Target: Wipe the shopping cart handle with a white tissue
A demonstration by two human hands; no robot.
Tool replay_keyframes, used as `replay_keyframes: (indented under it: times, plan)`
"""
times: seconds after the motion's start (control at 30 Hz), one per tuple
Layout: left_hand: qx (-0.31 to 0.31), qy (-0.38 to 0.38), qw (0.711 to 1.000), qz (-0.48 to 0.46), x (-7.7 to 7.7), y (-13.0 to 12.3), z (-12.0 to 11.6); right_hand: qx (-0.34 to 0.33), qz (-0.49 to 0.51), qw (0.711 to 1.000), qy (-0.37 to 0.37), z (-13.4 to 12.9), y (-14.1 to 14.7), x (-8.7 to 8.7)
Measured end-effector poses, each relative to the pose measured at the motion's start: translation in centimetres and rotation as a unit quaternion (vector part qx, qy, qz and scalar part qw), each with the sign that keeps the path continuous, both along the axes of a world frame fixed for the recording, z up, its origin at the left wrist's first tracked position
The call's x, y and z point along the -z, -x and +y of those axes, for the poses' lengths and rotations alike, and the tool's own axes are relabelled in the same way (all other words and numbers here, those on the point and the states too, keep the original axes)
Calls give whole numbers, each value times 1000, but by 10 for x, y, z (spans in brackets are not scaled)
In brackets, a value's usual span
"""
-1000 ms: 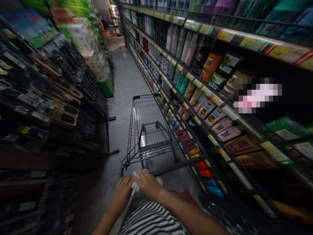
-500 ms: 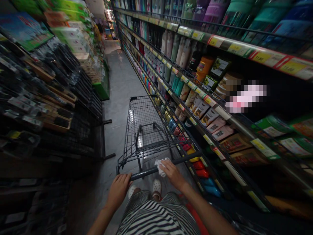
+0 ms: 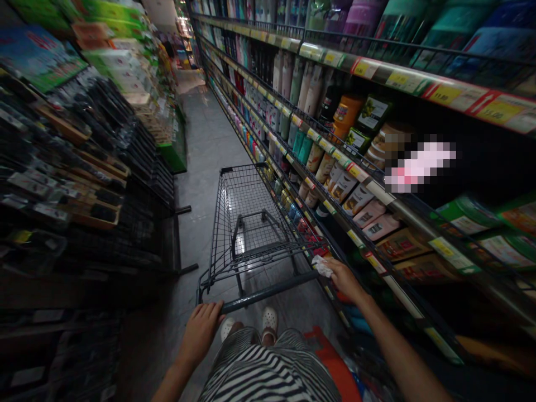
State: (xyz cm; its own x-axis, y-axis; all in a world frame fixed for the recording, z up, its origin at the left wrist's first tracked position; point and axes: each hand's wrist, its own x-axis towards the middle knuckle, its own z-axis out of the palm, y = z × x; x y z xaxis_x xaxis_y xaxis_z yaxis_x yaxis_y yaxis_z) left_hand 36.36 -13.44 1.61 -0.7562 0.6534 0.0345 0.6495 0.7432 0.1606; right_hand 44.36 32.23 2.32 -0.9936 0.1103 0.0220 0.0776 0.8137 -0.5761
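The person's left hand point(image 3: 202, 328) is wrapped over the left end of a dark handlebar point(image 3: 268, 291), its fingers curled around the bar. The right hand point(image 3: 342, 277) grips a crumpled white tissue point(image 3: 322, 266), the fingers closed on it and holding it at the bar's right end. Between the two sets of fingers, the bar's middle stretch lies bare. Just beyond them stands the wire shopping cart point(image 3: 263, 254) to which the bar belongs, its mesh basket reaching forward over a grey floor point(image 3: 203, 131).

Beside the right fingers rises a long shelf unit point(image 3: 456, 255) packed with bottles and tubs; pink packs point(image 3: 373, 221) sit beyond those fingers and to their right. Well to the left of the left fingers is a dark display rack point(image 3: 153, 156). Below and between both hands show white clogs point(image 3: 270, 318) and striped clothing point(image 3: 263, 371).
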Motion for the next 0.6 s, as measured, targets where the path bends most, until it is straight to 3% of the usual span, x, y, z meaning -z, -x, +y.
replay_keyframes:
  times: [0.13,0.23,0.43,0.6]
  plan:
    - [-26,-40,998,-35,-5,-2,3,95,57,994,19,1,32,-6]
    - [-90,-97,990,-54,-7,-4,6,149,112,982,18,-8,56,4]
    - [-214,-157,964,-23,-6,12,8,155,87,984,2,-41,77,41]
    - [-298,-117,944,-74,7,42,5,162,89,983,-5,-64,82,49]
